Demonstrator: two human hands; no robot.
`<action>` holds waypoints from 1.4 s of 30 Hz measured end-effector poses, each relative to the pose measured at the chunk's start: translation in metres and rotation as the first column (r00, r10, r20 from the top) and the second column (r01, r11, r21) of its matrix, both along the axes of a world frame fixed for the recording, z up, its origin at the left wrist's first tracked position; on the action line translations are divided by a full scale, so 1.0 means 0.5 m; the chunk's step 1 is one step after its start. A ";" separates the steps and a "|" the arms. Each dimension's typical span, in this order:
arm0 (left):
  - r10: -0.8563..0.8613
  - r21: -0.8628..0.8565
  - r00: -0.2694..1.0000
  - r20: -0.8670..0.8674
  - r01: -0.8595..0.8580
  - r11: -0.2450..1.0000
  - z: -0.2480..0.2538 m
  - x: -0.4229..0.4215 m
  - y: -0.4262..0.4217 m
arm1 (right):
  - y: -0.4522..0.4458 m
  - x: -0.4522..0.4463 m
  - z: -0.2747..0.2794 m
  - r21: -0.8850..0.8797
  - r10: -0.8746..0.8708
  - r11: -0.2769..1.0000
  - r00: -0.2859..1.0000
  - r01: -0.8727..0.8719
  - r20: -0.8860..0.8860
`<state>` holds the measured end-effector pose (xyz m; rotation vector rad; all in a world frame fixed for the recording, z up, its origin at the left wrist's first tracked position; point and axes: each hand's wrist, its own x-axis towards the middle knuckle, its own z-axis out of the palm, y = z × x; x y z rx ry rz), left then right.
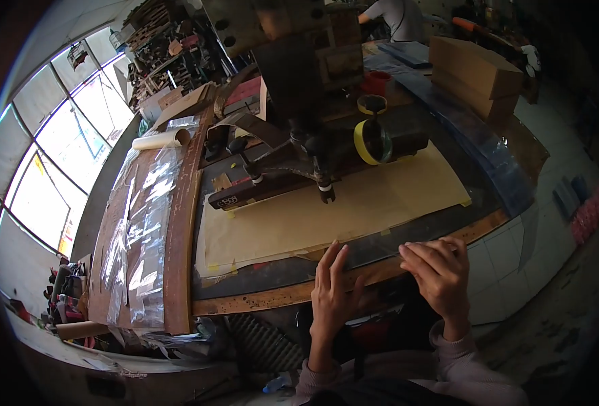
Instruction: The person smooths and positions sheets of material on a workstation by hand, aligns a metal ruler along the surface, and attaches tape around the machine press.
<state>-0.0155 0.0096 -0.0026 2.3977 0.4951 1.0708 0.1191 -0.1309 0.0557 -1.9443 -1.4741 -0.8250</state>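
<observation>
Clock's read from the middle of the tan sheet [374, 210], 12 being the far side. Out at 9, crinkled clear film [150, 250] is spread over a brown board [179, 250], and a paper roll [160, 139] is lying at 10. A dark bar [255, 193] is set along the sheet's far side, below the machine head [289, 81] at 11-ish.

The sheet itself is laid flat on the dark tabletop [265, 279]. Light, bendy stuff by the look of it, so it'd probably be creased easily and slid with a nudge. Best pinched at two well-spaced spots on the near edge — no yanking, since yellowish bits [466, 202], maybe tape, can be seen round the border.

At 6, the left hand [331, 291] is raised, fingers up, thumb loosely apart and blurry, nothing gripped. A yellow-rimmed ring [360, 143] is perched at 1. At 4, the right hand [441, 274] is held with fingers loosely bent, pointed toward 9; nothing's visible in it, but the palm's hidden — so anything tiny pinched there can't be told. Blue plastic [462, 127] is draped at 2, with a cardboard box [472, 71] parked just beyond.
</observation>
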 end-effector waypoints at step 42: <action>0.093 0.246 0.887 -0.452 0.024 0.969 0.068 0.126 0.082 | 0.194 0.202 -0.080 -0.346 0.335 0.884 0.942 -0.316 -0.003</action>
